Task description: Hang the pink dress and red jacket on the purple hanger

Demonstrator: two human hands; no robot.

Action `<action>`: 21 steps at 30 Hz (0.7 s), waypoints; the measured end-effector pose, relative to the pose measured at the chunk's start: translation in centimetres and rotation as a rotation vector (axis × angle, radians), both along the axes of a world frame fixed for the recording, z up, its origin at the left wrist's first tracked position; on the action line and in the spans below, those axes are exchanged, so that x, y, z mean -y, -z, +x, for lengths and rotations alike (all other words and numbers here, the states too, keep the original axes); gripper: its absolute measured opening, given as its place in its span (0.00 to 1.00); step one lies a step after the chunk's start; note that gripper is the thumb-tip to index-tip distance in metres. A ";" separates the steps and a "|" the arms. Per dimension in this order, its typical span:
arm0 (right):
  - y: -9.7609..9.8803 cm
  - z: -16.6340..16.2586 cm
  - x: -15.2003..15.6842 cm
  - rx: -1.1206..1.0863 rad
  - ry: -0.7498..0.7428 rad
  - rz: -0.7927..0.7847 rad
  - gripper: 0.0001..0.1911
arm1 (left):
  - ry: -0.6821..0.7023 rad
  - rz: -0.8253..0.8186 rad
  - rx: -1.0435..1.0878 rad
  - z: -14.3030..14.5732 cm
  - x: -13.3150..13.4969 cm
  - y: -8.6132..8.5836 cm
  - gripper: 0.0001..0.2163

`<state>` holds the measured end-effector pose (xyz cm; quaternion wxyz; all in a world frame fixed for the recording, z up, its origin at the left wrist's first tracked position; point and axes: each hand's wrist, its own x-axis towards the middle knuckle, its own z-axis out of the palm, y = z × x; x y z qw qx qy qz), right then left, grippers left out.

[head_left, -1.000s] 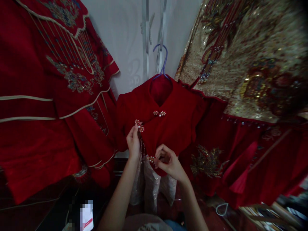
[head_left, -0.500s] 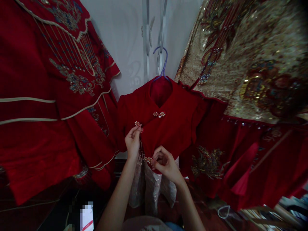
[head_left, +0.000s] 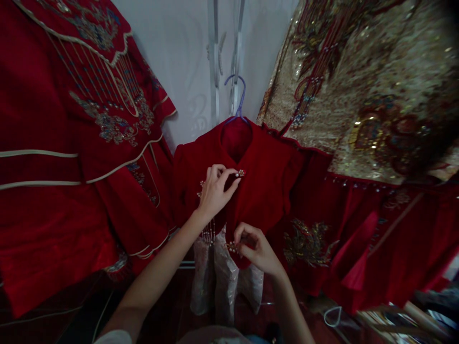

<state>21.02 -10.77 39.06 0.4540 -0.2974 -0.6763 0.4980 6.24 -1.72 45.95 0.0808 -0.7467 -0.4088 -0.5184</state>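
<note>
A small red velvet dress (head_left: 265, 181) hangs on a purple hanger (head_left: 237, 95) straight ahead, with a pale sheer skirt (head_left: 222, 282) below it. My left hand (head_left: 215, 191) pinches the pearl clasp (head_left: 240, 173) just under the collar. My right hand (head_left: 256, 248) is closed on the lowest pearl clasp (head_left: 231, 247) at the hem of the red top. A beaded tassel (head_left: 208, 234) dangles from the middle clasp, partly behind my left wrist.
A large red embroidered robe (head_left: 82, 157) hangs on the left. A gold sequinned garment (head_left: 362, 91) over red fabric hangs on the right. A metal rail stand (head_left: 215, 62) rises against the white wall behind the hanger.
My left hand has risen from the middle clasp up and right to the clasp under the collar. My right hand stays on the lowest clasp. The view has tilted slightly.
</note>
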 end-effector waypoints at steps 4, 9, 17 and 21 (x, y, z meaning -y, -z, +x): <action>-0.4 0.8 0.0 0.068 0.004 0.055 0.07 | -0.072 0.065 -0.168 -0.1 -0.7 -0.6 0.13; -1.6 1.5 -0.3 0.134 -0.031 0.110 0.05 | -0.053 0.118 -0.197 -0.1 -1.0 -0.8 0.09; -7.2 0.7 -3.7 -0.041 0.263 0.447 0.10 | 0.076 0.202 -0.245 -1.0 -1.3 -1.9 0.07; -10.4 -1.3 -5.6 -0.144 0.216 0.419 0.20 | -0.014 0.170 -0.220 -1.7 -1.3 -2.9 0.08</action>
